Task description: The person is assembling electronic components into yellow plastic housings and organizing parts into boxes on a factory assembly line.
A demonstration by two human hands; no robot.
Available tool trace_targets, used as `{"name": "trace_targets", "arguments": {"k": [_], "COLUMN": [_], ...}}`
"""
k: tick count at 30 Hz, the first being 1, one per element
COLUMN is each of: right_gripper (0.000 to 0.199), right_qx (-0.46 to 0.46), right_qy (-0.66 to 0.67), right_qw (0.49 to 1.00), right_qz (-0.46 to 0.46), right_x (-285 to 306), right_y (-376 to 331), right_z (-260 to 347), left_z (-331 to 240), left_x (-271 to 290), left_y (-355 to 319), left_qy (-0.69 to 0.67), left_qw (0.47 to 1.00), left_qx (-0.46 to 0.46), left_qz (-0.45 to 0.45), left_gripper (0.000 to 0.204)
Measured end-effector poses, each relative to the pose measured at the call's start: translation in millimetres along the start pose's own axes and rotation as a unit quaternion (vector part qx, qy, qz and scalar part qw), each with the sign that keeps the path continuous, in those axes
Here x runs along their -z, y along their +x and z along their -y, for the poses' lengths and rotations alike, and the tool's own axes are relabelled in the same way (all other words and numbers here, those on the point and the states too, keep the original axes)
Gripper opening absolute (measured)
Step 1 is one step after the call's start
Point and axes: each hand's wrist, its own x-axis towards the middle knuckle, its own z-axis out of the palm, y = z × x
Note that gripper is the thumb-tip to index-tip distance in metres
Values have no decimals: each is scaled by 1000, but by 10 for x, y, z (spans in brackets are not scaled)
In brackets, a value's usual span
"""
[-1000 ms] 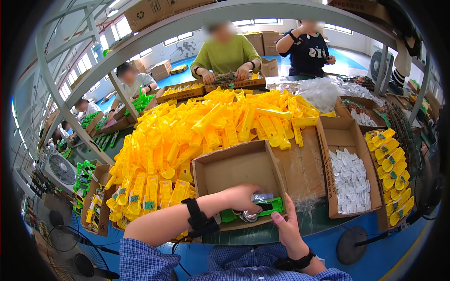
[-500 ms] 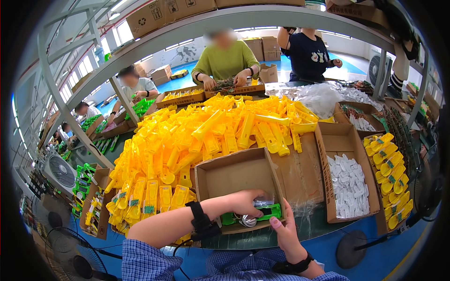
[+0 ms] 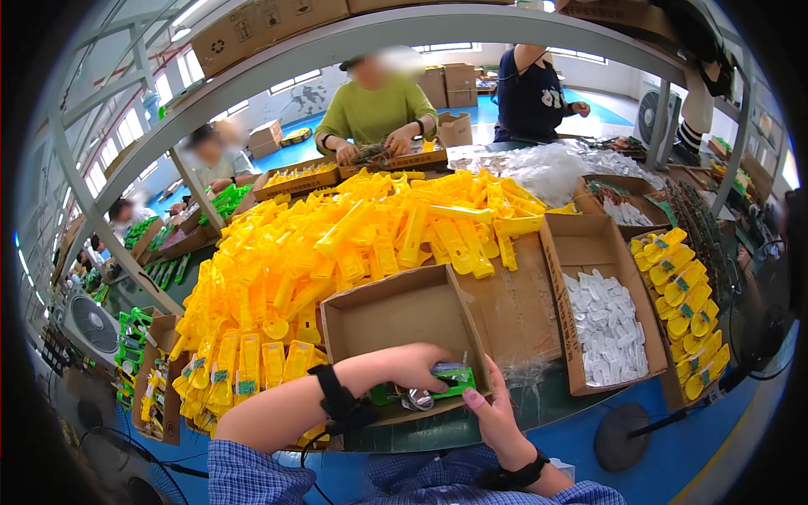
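In the head view, a green plastic casing (image 3: 457, 378) is held over the near right part of a low cardboard box (image 3: 370, 316). My left hand (image 3: 414, 367) reaches across from the left, its fingers bent down over the casing. At the casing's right end is my right hand (image 3: 498, 417), with the thumb below and the fingers beyond, by the box's right wall. A shiny silver round part (image 3: 418, 399) shows under my left hand. Part of the casing is hidden by my left fingers.
A big heap of yellow plastic casings (image 3: 337, 244) spreads beyond the box. White small parts (image 3: 602, 324) fill a carton at right, with stacked yellow pieces (image 3: 686, 311) beside it. A metal shelf frame (image 3: 379, 38) crosses overhead. Other people (image 3: 374, 109) sit or stand across the table.
The whole scene has shifted slightly left in the view. The green casing is tilted more, its right end raised, and both hands stay at it.
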Motion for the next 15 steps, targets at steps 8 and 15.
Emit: {"name": "trace_targets", "arguments": {"k": [8,15], "right_gripper": [67,68], "right_qx": [-4,-20], "right_qy": [32,23], "right_qw": [999,999], "right_qz": [-20,-20], "right_x": [87,112], "right_y": [22,-1], "right_z": [47,16], "left_z": [31,-13], "left_x": [487,700], "left_y": [-152,-337], "left_qy": [-28,-121], "left_qw": [992,978], "left_qx": [-50,27], "left_qz": [-116,-166], "left_gripper": [33,33]}}
